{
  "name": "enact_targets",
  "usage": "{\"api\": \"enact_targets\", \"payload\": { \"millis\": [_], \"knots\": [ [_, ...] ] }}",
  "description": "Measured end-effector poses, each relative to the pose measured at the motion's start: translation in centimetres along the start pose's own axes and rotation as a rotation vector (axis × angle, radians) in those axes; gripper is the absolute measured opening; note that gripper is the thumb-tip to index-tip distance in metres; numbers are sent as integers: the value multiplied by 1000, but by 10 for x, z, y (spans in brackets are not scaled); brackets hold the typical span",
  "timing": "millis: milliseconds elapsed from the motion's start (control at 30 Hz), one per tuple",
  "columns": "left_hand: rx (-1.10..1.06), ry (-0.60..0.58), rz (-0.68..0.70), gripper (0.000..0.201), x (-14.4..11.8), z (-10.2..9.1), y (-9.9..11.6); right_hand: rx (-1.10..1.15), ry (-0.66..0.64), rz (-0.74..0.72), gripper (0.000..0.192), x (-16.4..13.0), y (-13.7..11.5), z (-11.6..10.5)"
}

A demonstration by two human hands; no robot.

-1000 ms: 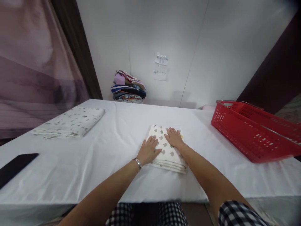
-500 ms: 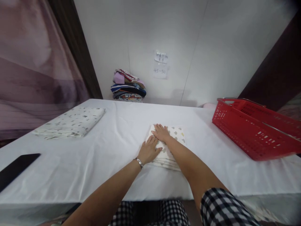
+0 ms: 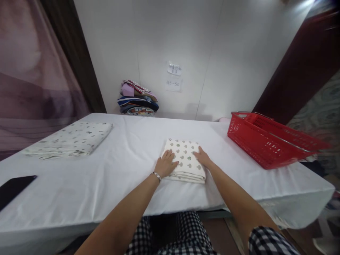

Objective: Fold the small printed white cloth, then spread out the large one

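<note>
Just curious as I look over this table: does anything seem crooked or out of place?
Yes: the red basket tilts, its far end hanging past the table edge. The folded cloth under both hands lies neat.

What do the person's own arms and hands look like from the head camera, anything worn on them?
Both forearms are bare. The left hand has a thin silver metal bracelet at the wrist; the right hand shows no jewellery. A black-and-white checked fabric sleeve covers the right upper arm at the bottom edge of the view.
</note>
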State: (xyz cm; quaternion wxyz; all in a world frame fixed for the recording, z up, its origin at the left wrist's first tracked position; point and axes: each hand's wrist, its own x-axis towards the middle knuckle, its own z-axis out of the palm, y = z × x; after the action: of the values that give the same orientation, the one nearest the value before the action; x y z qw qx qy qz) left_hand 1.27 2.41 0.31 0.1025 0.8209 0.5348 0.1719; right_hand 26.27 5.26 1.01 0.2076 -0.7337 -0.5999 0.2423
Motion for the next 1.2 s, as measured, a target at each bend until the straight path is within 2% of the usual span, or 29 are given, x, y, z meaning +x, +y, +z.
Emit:
{"api": "enact_targets", "payload": {
  "millis": [133,267,400,500,633,733,833,900,967,1067,1200],
  "knots": [
    [-56,28,-36,47,-1,0,-1,460,124,50,75,-49,18,22],
    [-86,173,-264,50,-7,-3,3,684,205,43,74,-82,34,42],
    [-162,183,-434,46,-19,-3,13,699,250,5,70,-78,37,47],
    [-227,191,-470,51,-33,1,18,648,262,-38,66,-58,33,38],
    [-344,233,-398,57,-51,7,13,388,246,-120,54,-39,32,21],
    [-414,237,-368,54,-58,10,3,220,285,-233,47,-43,34,17],
    [-381,320,-300,46,-63,10,-1,66,328,-492,39,-59,35,21],
    [-288,390,-194,39,-67,10,2,-55,316,-684,31,-70,35,25],
    [-188,418,-63,32,-69,8,8,-122,282,-782,26,-78,34,25],
    [-95,376,108,24,-67,5,19,-188,249,-825,24,-83,31,19],
    [-62,270,190,15,-55,2,29,-271,171,-830,23,-81,22,7]
  ]
}}
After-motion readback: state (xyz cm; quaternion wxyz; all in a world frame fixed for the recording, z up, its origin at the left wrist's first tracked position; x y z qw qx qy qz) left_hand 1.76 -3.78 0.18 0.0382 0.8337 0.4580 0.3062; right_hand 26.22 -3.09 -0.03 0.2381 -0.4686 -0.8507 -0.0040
